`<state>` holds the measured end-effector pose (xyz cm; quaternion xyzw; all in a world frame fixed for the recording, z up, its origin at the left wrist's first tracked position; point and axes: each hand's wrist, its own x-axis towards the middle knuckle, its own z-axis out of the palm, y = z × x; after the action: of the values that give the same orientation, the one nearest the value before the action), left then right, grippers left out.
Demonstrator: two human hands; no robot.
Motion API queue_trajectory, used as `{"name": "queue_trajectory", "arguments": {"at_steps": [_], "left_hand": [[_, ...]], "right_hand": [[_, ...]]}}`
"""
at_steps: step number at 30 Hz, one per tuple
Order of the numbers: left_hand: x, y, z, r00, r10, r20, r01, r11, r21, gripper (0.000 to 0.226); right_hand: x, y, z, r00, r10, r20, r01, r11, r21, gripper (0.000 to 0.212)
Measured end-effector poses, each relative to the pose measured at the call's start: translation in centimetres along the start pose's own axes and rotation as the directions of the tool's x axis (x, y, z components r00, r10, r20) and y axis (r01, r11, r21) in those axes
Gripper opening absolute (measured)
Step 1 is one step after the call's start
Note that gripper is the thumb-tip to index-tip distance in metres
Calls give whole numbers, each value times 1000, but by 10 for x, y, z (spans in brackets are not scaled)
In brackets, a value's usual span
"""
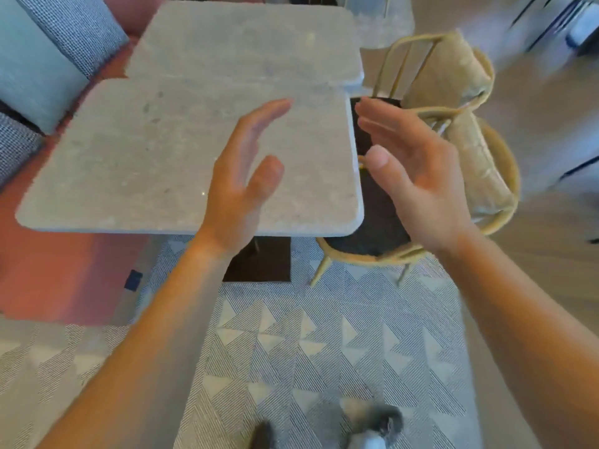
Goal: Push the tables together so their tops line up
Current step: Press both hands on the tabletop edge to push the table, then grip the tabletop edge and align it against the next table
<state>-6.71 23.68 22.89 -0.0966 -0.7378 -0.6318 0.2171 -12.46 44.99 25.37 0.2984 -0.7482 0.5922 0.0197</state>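
Two grey stone-topped tables stand one behind the other. The near table (136,157) fills the middle left, and the far table (246,40) lies behind it, shifted to the right so their side edges are offset. Their tops meet along the near table's back edge. My left hand (243,176) hovers over the near table's right half, fingers straight, palm facing right. My right hand (411,170) is raised just past the near table's right edge, fingers straight, palm facing left. Neither hand holds anything.
Two wicker chairs with beige cushions (460,131) stand close to the tables' right side. A pink bench with blue and grey cushions (42,69) runs along the left. A dark table base (259,260) sits on a patterned rug (324,345). My shoe (372,429) shows at the bottom.
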Motion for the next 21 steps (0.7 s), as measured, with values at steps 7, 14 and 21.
{"name": "queue_trajectory", "arguments": {"at_steps": [7,14,21], "left_hand": [[-19,60,104,999,6,-53,-6,1000,11,68],[-2,92,176,985,0,-174,2,1000,15,73],[59,63,245,973,3,-230,6,999,41,79]], "right_hand": [[-36,-4,-102,997,-42,66,35,995,92,85],[-21,6,-195,988,-92,124,72,985,155,91],[33,67,-265,979,-135,154,103,975,198,90]]}}
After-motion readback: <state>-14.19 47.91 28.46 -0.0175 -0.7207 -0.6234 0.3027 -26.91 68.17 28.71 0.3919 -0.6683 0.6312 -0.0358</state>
